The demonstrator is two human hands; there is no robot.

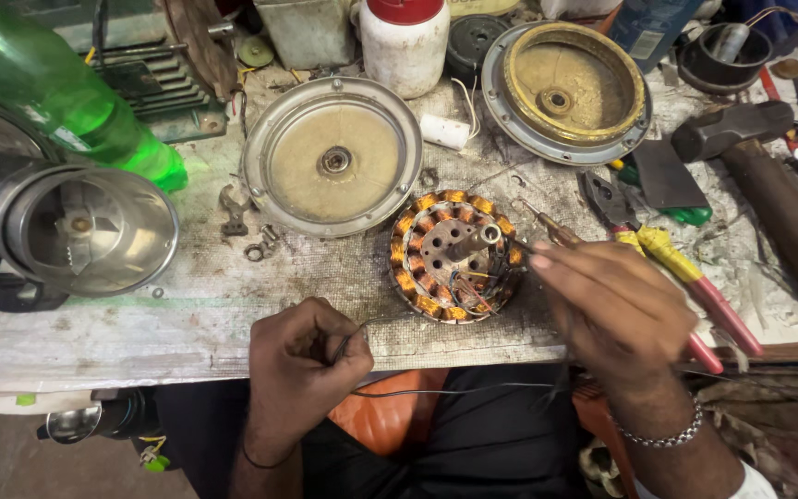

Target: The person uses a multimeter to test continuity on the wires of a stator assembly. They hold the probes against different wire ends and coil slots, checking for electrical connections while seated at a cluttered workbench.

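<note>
Taking the wound motor stator [455,255] as landmark: a green plastic bottle [53,92] lies far to its upper left, a white tub with a red lid [405,42] stands just above it — and a blue box [650,26] sits to the upper right.

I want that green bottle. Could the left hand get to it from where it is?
Probably yes. The left hand pinches a thin wire at the table's near edge; bare tabletop lies ahead, though the shiny metal cylinder lies just before the green bottle.

Grimy cluttered workbench [187,314] — bare concrete floor [2,462] below.
</note>
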